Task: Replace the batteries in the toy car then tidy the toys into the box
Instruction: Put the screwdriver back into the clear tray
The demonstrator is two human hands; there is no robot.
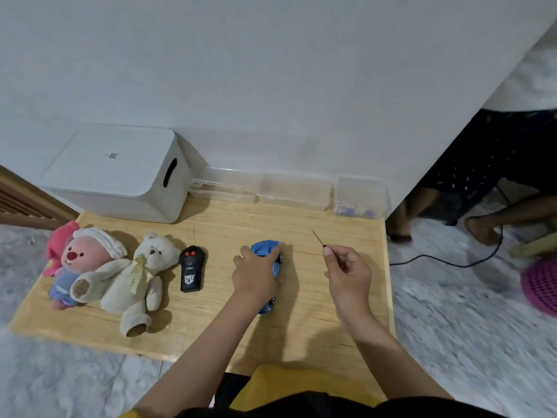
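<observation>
On the wooden worktop (316, 297), the left hand (256, 276) grips the blue toy car (266, 251); the right hand (349, 273) pinches a thin screwdriver (318, 238).

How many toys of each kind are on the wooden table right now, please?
Plush toys: 2, a pink doll and a cream teddy bear
Toy cars: 1, the blue car
Remote controls: 1, black
Total: 4
</observation>
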